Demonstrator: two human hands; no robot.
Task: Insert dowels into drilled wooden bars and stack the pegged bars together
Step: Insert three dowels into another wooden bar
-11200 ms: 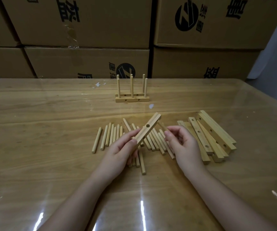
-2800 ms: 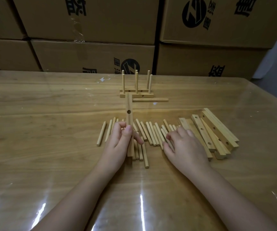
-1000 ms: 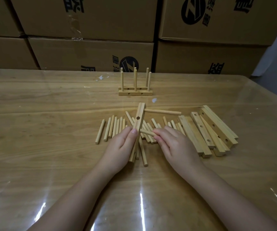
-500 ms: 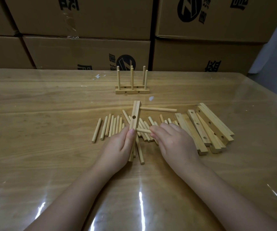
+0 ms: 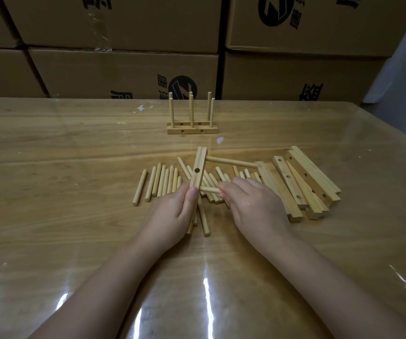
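The table (image 5: 50,167) is broad and glossy under its clear cover, so things will slide on it. There is bare room left of the bar and on my side of it. Well beyond the bar, the table's far edge meets a wall of cardboard boxes (image 5: 123,69). Right of the bar lies the heap of drilled bars (image 5: 302,182). Beyond the bar stand the pegged bars (image 5: 192,128), dowels upright, and I judge this one will join them there. Loose dowels (image 5: 162,182) are spread beneath the bar and to either side of it; round and smooth, they'll roll if nudged.

The bar (image 5: 198,170) itself looks like light, stiff, dry wood. My left hand (image 5: 170,216) grips its near end, thumb on the face, leaving the middle hole uncovered. One dowel (image 5: 231,162) already juts rightward from the bar's far end. My right hand (image 5: 248,204) pinches a second dowel (image 5: 209,190) against the bar's right face — whether its tip is in the hole I can't tell. I'd hold it close to the tip, since the fit looks snug and a grip far from the tip would let it wobble.
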